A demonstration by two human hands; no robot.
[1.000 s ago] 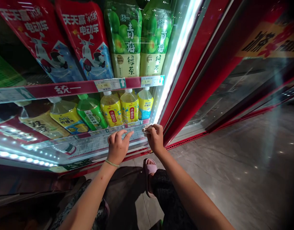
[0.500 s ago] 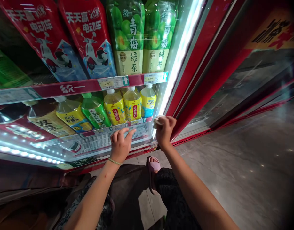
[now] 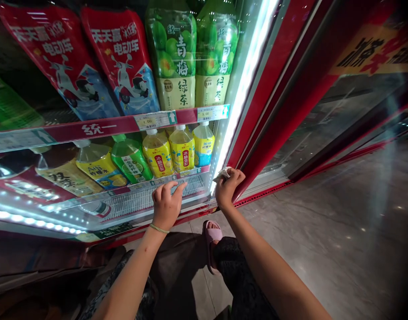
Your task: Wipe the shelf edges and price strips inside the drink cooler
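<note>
My right hand is closed on a small crumpled white tissue or cloth, held against the inner right edge of a lit drinks fridge. My left hand has loosely curled fingers with a gap between them and the thumb, and nothing in it. It hovers before the fridge's bottom wire shelf; whether it touches the glass I cannot tell. Just above are yellow-labelled drink bottles and a green drink bottle on the lower shelf.
Large green tea bottles and red drink bottles fill the upper shelf, over a price strip. A bright light strip and red door frame rise at right. My foot in a pink slipper rests on the tiled floor.
My right hand and the white tissue or cloth have shifted slightly downward along the fridge edge. My left hand stays nearly in place. The whole view has tilted a little.
</note>
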